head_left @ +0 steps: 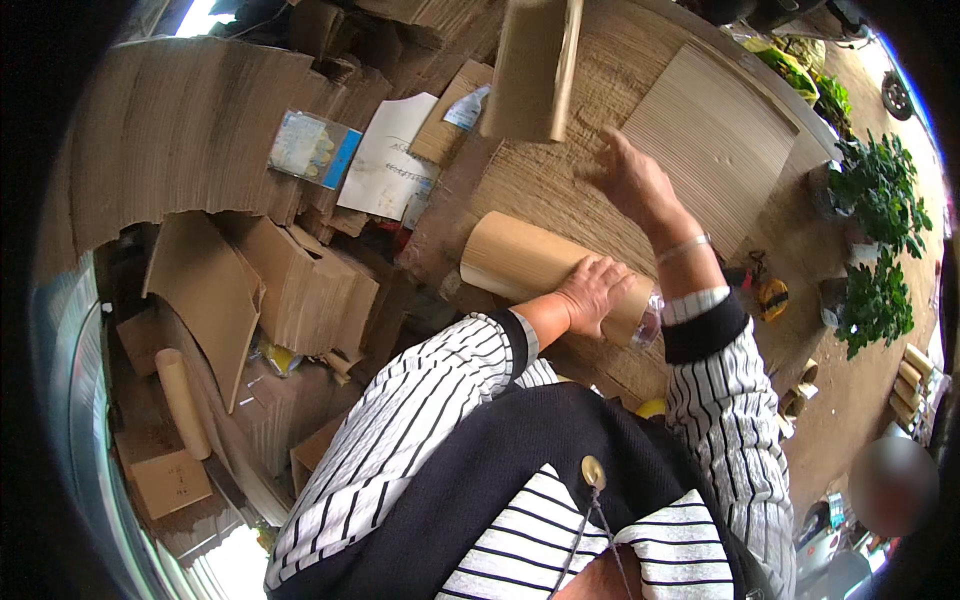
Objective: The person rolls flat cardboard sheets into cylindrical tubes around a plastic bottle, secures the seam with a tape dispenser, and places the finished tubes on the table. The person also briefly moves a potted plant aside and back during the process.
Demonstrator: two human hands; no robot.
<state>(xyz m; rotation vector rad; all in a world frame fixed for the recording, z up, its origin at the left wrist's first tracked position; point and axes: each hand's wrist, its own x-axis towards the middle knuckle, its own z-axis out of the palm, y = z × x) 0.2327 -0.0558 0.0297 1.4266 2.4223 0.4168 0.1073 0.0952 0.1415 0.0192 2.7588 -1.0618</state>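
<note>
A thick tan cardboard roll (520,250) lies aslant on the wooden table (520,190) in front of me. My left hand (597,292) rests on the roll toward its right end, with fingers spread over the curve. At that end sits something clear and pinkish (650,325), which I cannot make out fully. Raised beyond the roll, my right hand (635,178) looks open and holds nothing I can see; its fingertips are slightly blurred. A folded cardboard piece (532,70) is farther off, beyond both hands.
A flat corrugated sheet (710,140) lies at the far right of the table. Tall stacks of cardboard (180,130) crowd the left, with a white written sheet (388,155) beside them. Potted plants (880,190) and a yellow tape measure-like object (773,298) are on the right.
</note>
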